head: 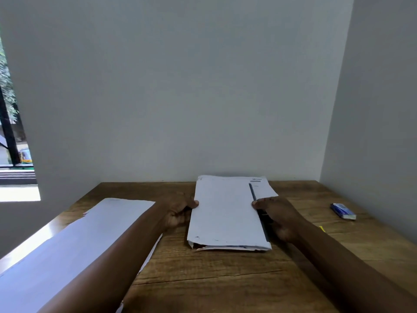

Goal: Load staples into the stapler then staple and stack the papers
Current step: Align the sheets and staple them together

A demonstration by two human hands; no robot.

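A stack of white papers [225, 213] lies in the middle of the wooden table [225, 279], near the back wall. My left hand [178, 211] grips the stack's left edge, thumb on top. My right hand [279, 218] grips its right edge, thumb on top, beside a dark strip [253, 193] that runs along that side. A second pile of white sheets [74, 245] lies at the left, partly under my left forearm. A small blue and white staple box [343, 211] sits at the far right. I see no stapler.
Grey walls close in the table at the back and on the right. A window [13, 132] opens at the far left. A small yellow scrap [322, 228] lies by my right forearm.
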